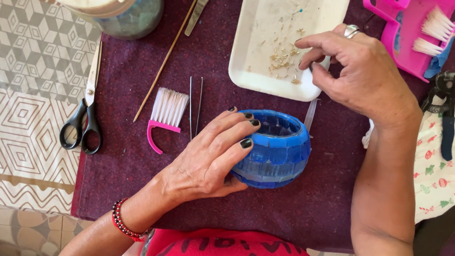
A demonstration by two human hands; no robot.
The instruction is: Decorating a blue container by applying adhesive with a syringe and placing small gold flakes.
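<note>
L hand (205, 160) clamped round blue mosaic bowl (277, 150) at front-centre of the purple mat (134, 160), apparently to steady it, while R hand (360, 72), fingers pinched together, picks at small bits in white tray (250, 67) by mat's back edge.

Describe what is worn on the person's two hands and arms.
Both forearms are bare, with no sleeves. The left hand has dark, almost black polished nails, and its wrist carries a beaded bracelet of red and dark beads. The right hand wears a silver ring on one finger; its nail polish cannot be made out.
</note>
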